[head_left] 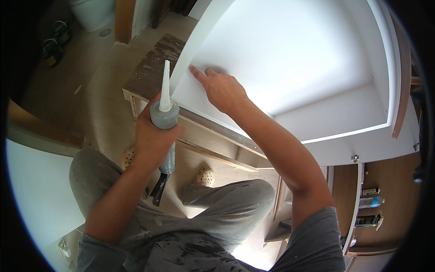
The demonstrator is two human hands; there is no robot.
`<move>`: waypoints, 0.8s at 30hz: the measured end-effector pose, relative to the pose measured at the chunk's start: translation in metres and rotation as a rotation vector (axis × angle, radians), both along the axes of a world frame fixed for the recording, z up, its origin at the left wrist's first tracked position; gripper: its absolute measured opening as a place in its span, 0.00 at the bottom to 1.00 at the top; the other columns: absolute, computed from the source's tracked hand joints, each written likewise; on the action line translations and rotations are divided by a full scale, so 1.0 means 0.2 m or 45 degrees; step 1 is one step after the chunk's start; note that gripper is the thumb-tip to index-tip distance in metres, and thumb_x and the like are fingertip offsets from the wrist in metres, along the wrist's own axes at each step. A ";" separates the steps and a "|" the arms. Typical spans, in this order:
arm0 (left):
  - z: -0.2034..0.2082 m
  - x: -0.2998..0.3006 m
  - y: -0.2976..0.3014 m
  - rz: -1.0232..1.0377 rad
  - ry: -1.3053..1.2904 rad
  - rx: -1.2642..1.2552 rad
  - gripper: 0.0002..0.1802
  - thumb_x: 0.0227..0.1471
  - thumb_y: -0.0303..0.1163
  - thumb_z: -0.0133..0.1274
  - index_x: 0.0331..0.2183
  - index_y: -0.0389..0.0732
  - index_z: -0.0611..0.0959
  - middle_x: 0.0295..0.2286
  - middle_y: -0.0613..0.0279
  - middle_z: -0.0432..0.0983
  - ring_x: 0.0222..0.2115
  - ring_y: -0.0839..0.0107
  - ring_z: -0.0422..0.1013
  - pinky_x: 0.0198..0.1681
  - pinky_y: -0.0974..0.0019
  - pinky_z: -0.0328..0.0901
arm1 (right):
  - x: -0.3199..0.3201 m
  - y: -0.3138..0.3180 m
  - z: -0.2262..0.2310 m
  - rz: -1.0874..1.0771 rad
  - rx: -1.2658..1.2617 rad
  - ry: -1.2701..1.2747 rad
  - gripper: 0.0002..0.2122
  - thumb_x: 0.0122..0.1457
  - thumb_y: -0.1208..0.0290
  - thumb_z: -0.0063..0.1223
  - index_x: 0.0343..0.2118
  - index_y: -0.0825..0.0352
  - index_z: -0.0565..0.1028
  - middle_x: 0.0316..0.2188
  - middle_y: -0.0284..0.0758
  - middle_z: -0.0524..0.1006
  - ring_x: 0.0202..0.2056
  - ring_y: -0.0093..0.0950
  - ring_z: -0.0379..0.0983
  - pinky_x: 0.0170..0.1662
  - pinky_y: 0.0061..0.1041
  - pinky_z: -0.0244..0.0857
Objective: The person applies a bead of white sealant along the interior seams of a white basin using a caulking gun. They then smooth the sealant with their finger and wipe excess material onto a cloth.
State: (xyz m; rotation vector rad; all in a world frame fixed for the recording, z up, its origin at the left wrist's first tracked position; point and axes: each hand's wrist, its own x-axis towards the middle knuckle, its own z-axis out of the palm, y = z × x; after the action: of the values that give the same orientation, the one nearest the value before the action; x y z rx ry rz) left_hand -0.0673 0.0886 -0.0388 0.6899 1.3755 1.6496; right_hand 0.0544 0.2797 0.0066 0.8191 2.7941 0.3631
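Observation:
My left hand (156, 133) is wrapped round the grey barrel of a caulking gun (168, 158). Its long white nozzle (166, 84) points away from me, and a black handle hangs below. To the right, my right hand (222, 90) reaches into a white cabinet box (290, 59). The index finger is stretched out with its tip at the inner corner where the box's left side panel (190, 43) meets the white inner surface. Nothing shows in that hand; its other fingers are partly hidden. The nozzle tip stands just left of the side panel.
A worn dark wooden board (147, 68) lies left of the box, over an open wooden frame (213, 143). Shelves at the lower right hold a plastic bottle (371, 202) and dark packages. Two dark containers (52, 52) stand on the floor at far left, near a white toilet (93, 13).

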 end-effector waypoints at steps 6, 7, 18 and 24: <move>0.01 0.00 -0.01 -0.005 -0.004 -0.016 0.45 0.40 0.20 0.61 0.64 0.36 0.73 0.39 0.66 0.78 0.39 0.77 0.74 0.45 0.69 0.70 | -0.04 0.02 0.00 0.023 -0.004 0.005 0.30 0.63 0.80 0.44 0.70 0.57 0.63 0.42 0.43 0.78 0.37 0.42 0.81 0.42 0.40 0.79; 0.01 0.00 0.00 0.004 0.001 -0.012 0.45 0.40 0.20 0.61 0.63 0.36 0.73 0.39 0.66 0.78 0.39 0.77 0.74 0.45 0.69 0.70 | -0.05 0.02 0.00 0.013 -0.006 0.002 0.30 0.63 0.80 0.44 0.70 0.58 0.63 0.42 0.43 0.78 0.36 0.42 0.81 0.42 0.40 0.79; -0.01 -0.01 0.00 -0.006 0.007 -0.004 0.44 0.40 0.21 0.61 0.63 0.36 0.74 0.39 0.65 0.79 0.39 0.76 0.75 0.45 0.69 0.70 | -0.08 0.03 0.01 0.002 -0.031 -0.005 0.26 0.62 0.81 0.45 0.65 0.63 0.70 0.42 0.43 0.78 0.40 0.43 0.81 0.43 0.42 0.78; -0.01 -0.01 0.00 -0.001 -0.004 -0.025 0.45 0.40 0.21 0.61 0.63 0.36 0.73 0.41 0.63 0.80 0.41 0.75 0.75 0.46 0.68 0.71 | -0.04 0.02 0.01 0.034 -0.048 0.071 0.28 0.61 0.81 0.46 0.67 0.61 0.68 0.43 0.42 0.77 0.39 0.43 0.80 0.43 0.42 0.77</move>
State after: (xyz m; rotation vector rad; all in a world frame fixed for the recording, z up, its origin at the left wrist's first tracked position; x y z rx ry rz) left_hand -0.0688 0.0881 -0.0402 0.6761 1.3875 1.6342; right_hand 0.0465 0.2836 0.0086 0.7964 2.8565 0.2954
